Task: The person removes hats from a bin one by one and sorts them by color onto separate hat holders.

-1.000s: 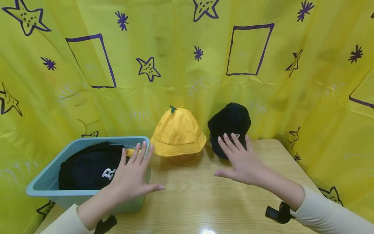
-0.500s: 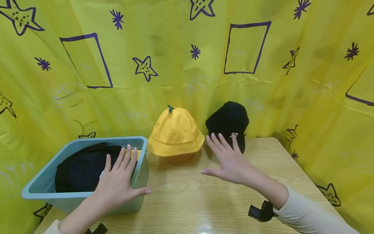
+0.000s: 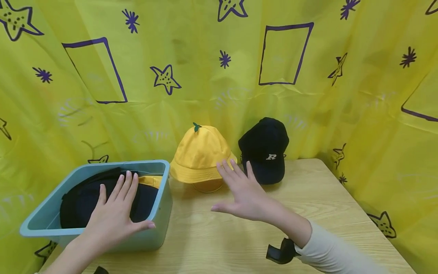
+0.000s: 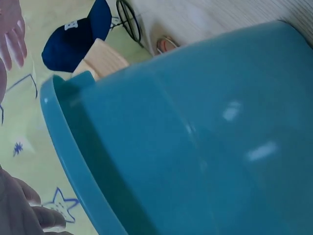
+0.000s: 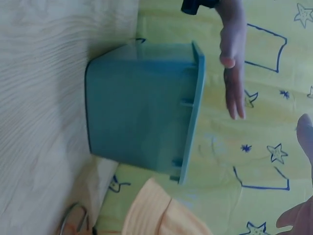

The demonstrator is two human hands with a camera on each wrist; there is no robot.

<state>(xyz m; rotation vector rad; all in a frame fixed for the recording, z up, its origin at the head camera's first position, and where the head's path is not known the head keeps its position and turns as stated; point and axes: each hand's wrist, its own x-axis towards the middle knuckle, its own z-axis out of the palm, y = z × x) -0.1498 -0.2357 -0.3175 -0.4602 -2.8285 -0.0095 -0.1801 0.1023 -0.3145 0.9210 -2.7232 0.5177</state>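
Note:
My left hand [image 3: 114,215], fingers spread straight, hovers over the front of the blue-green plastic bin [image 3: 164,194]. Inside the bin lie a black cap [image 3: 80,205] and other dark and yellow fabric [image 3: 152,180], partly hidden by that hand. To the right, my right hand [image 3: 244,196] is held above the table with fingers extended and thumb out, holding nothing. Its fingertips overlap the brim of a yellow bucket hat [image 3: 202,152] in the head view. A black baseball cap [image 3: 265,140] with a white R stands right of the hat.
Both displayed hats stand at the back of the wooden table [image 3: 205,228], before a yellow curtain [image 3: 198,45] with purple drawings. Under the bucket hat shows a round stand base [image 3: 209,186]. A black wrist mount [image 3: 282,252] hangs beneath the right forearm.
Both hands have moved left, still spread; the right one no longer overlaps the black cap. The view has shifted slightly right. The hats and bin stay in place.

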